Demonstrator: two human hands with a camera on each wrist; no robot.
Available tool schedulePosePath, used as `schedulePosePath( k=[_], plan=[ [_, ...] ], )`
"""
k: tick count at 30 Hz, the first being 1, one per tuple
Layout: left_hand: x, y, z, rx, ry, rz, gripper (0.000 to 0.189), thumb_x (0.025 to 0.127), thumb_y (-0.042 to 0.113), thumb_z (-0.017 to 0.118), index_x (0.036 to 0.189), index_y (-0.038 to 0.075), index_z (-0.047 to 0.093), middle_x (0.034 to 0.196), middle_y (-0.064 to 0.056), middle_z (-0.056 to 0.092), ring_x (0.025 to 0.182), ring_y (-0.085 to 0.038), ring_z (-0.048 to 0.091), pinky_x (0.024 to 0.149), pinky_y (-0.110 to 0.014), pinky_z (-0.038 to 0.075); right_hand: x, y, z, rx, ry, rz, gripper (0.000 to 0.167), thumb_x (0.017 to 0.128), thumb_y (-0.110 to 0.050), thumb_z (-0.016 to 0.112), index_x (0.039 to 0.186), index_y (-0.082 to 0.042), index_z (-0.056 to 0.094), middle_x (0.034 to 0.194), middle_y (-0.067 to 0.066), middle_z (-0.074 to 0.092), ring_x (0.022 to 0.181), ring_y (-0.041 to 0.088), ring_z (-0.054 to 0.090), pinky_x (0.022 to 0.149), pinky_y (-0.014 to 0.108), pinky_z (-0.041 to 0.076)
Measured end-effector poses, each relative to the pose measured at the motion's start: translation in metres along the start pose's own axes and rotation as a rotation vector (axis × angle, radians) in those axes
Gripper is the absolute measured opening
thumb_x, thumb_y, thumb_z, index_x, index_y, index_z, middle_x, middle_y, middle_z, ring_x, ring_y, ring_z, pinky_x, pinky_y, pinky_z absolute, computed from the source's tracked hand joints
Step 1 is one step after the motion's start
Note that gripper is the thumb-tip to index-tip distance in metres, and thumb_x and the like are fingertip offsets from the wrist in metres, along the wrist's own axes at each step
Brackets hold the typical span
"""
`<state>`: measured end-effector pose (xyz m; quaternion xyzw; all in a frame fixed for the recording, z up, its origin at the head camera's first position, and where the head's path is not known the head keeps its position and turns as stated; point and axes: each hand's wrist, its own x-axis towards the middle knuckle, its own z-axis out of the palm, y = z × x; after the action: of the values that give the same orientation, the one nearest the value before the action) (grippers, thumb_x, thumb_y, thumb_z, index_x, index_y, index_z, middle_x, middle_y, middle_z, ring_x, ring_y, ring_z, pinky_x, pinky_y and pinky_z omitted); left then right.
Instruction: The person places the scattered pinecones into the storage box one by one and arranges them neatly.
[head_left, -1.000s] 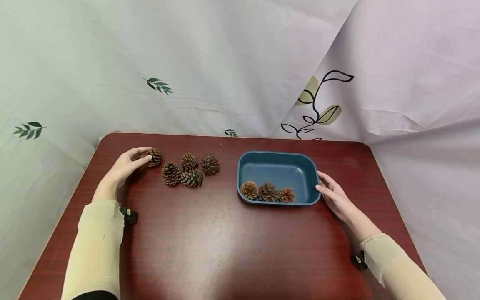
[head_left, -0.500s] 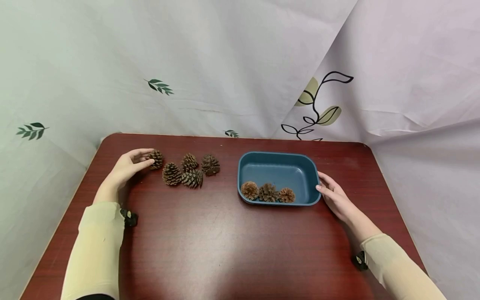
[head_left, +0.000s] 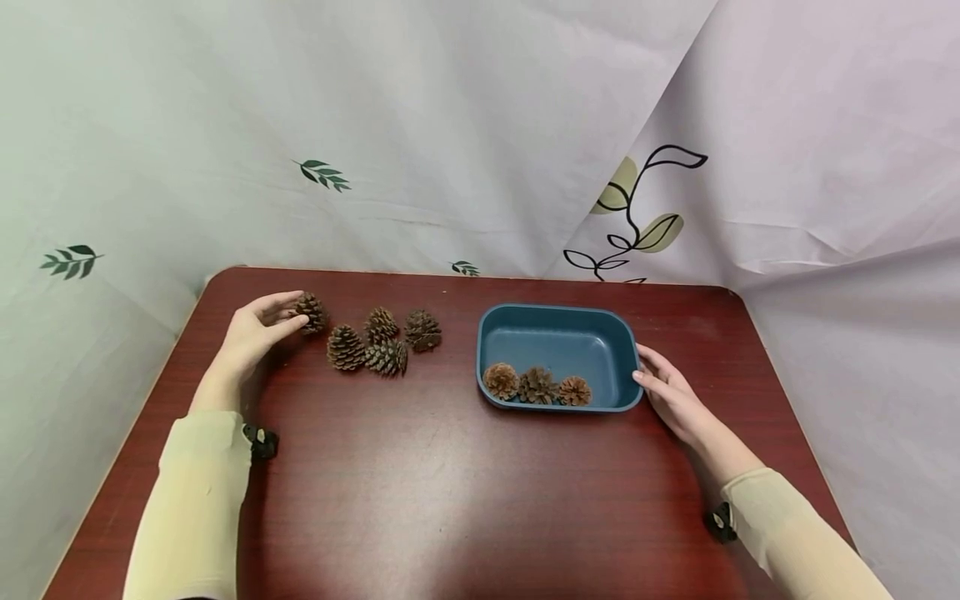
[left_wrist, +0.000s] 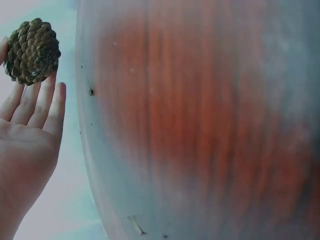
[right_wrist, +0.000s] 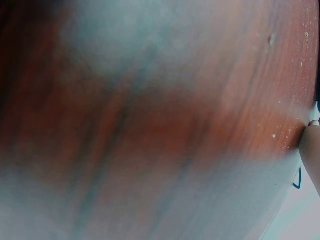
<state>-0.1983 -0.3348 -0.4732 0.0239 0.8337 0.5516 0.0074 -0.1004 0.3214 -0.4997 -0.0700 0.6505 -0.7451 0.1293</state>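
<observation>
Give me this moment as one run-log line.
left hand: holds pine cone | right hand: touches blue bin | inside bin: three cones | on table: four cones

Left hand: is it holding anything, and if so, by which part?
Yes: the left hand holds a pine cone by its scaly sides, between thumb and fingers.

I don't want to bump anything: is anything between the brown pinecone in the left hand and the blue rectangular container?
Yes: four brown, scaly pinecones clustered on the glossy red-brown table lie between the held brown pinecone and the blue rectangular container.
</observation>
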Motion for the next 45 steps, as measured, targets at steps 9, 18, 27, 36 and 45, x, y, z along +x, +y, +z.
schedulePosePath(
  k=[9, 18, 27, 36, 45],
  plan=[
    [-0.002, 0.011, 0.007, -0.13, 0.039, 0.013, 0.053, 0.101, 0.005, 0.072, 0.152, 0.012, 0.06, 0.122, 0.035, 0.062, 0.109, 0.01, 0.059, 0.09, 0.0, 0.049, 0.0, -0.003, 0.002, -0.001, 0.007, 0.005, 0.043, 0.112, -0.001, 0.043, 0.151, -0.018, 0.047, 0.144, -0.018, 0.059, 0.132, -0.006, 0.056, 0.107, 0.009, 0.044],
    [0.0, 0.031, 0.025, -0.114, -0.006, 0.08, 0.052, 0.101, 0.005, 0.072, 0.151, 0.012, 0.061, 0.125, 0.033, 0.062, 0.112, 0.009, 0.059, 0.097, -0.003, 0.047, -0.001, -0.001, 0.001, 0.003, 0.004, 0.002, 0.043, 0.112, 0.0, 0.042, 0.151, -0.018, 0.048, 0.144, -0.017, 0.06, 0.132, -0.006, 0.056, 0.107, 0.009, 0.045],
    [0.002, 0.052, 0.046, -0.168, -0.067, 0.121, 0.051, 0.1, 0.002, 0.071, 0.15, 0.007, 0.061, 0.127, 0.028, 0.064, 0.113, 0.005, 0.06, 0.099, -0.005, 0.047, -0.001, -0.001, 0.001, 0.007, 0.002, 0.001, 0.044, 0.112, -0.001, 0.043, 0.152, -0.017, 0.047, 0.144, -0.017, 0.06, 0.131, -0.006, 0.057, 0.106, 0.009, 0.045],
    [0.005, 0.062, 0.064, -0.181, -0.103, 0.144, 0.05, 0.1, 0.002, 0.071, 0.149, 0.003, 0.06, 0.125, 0.028, 0.064, 0.112, 0.004, 0.06, 0.097, -0.006, 0.049, 0.001, -0.001, 0.002, 0.013, 0.004, -0.002, 0.044, 0.111, -0.001, 0.043, 0.153, -0.015, 0.047, 0.145, -0.016, 0.059, 0.132, -0.006, 0.056, 0.107, 0.009, 0.045],
    [0.008, 0.077, 0.086, -0.149, -0.188, 0.173, 0.05, 0.1, 0.002, 0.072, 0.148, 0.001, 0.06, 0.125, 0.025, 0.063, 0.111, 0.003, 0.062, 0.096, -0.007, 0.053, 0.001, 0.001, 0.001, 0.013, 0.006, -0.011, 0.044, 0.111, 0.001, 0.043, 0.151, -0.017, 0.049, 0.144, -0.016, 0.06, 0.131, -0.005, 0.058, 0.107, 0.009, 0.046]
  ],
)
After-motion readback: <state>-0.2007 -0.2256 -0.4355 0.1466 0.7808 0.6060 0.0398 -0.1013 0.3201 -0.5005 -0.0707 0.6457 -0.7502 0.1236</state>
